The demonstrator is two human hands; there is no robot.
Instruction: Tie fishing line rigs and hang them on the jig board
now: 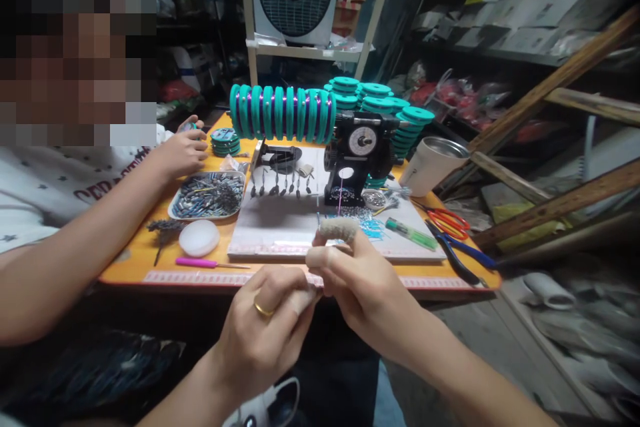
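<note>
Curled closed in a pinch, the left hand (260, 333), wearing one gold ring (263, 307), meets the right hand (365, 275) fingertip to fingertip over the near edge of an orange worktable (123, 272); whatever lies between them is too small to make out. Thumb and index finger of the right hand are also drawn together, the index in one grey wrap (338, 229). Just beyond that wrap, one purple line (341, 197) runs down before a black machine (385, 147) bearing a row of about nine teal spools (279, 112). To the left hand's left sit one tray (207, 217) of uncounted slender pieces (203, 195), one round white dish (199, 238) and one pink-handled tool (197, 262). Right of the right hand lie one green tube (423, 238), one pair of orange-handled scissors (453, 221) and one pair of blue-and-black pliers (457, 257); one pale tumbler (433, 170) stands farther off. One co-worker's hand (186, 148) rests well beyond the left hand, near a short stack of teal discs (225, 144).
</note>
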